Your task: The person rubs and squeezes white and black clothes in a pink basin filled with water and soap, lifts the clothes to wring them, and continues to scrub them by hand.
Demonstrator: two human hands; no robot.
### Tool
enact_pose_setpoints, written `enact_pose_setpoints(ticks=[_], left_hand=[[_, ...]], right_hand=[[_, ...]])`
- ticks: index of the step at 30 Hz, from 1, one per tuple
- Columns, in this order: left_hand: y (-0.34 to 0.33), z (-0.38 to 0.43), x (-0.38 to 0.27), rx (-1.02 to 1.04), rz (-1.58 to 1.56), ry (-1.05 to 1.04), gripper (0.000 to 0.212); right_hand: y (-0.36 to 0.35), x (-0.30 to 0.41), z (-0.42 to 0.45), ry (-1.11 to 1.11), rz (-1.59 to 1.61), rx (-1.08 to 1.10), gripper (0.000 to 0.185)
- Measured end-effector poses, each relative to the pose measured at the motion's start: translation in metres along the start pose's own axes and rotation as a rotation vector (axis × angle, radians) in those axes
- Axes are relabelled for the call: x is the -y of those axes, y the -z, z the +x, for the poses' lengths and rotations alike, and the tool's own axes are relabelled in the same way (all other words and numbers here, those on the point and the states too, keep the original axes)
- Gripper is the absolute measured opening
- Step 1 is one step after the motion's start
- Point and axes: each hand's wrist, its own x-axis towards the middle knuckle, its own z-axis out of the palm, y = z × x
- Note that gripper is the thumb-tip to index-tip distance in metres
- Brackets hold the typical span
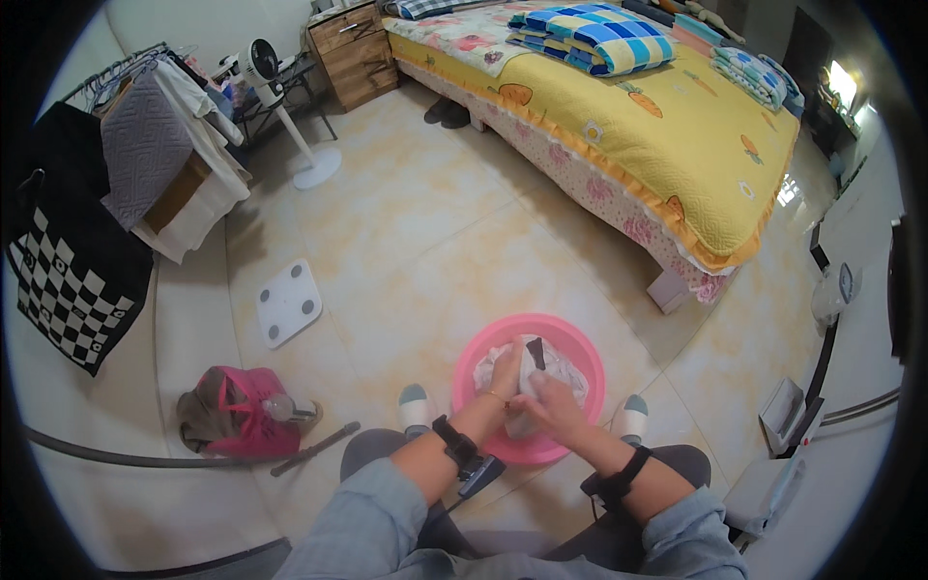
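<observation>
A pink plastic basin (591,355) stands on the floor between my feet, with white cloth (573,377) bunched inside it. The cloth bears a dark patch. My left hand (506,373) reaches into the basin, its fingers pointing away from me and pressed against the cloth. Close beside it, near the left wrist, my right hand (552,407) has its fingers curled on the same cloth. Part of the cloth hangs below the two hands. My palms and some fingertips are hidden.
A pink bag (254,428) and a clear bottle (279,407) stand left, near a dark rod (315,449). Beyond them lies a white bathroom scale (290,303). A pedestal fan (297,138), a clothes rack (116,69) and a bed (623,159) stand farther off.
</observation>
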Motion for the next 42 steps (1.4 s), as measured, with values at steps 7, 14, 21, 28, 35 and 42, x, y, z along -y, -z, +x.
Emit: enact_pose_setpoints(ticks=[7,14,21,28,35,42], left_hand=[[-0.014,-0.005,0.026,0.217,0.072,0.185,0.032],[0.029,0.02,0.036,0.216,-0.216,0.368,0.028],[-0.018,-0.004,0.029,0.072,0.103,0.189,0.024],[0.003,-0.012,0.061,0.181,-0.013,0.408,0.029],[-0.033,-0.011,0.031,-0.082,0.182,-0.049,0.041],[-0.033,0.0,0.052,0.046,0.477,-0.18,0.04]], right_hand=[[-0.01,-0.027,0.031,-0.072,0.033,-0.376,0.038],[-0.019,0.03,0.001,0.11,0.121,-0.271,0.045],[-0.004,0.002,0.01,-0.161,0.113,-0.407,0.043],[0.002,-0.034,0.025,-0.331,0.172,-0.352,0.04],[-0.015,0.033,-0.008,-0.125,0.251,-0.344,0.04],[-0.023,-0.018,0.012,-0.267,0.501,-0.425,0.04]])
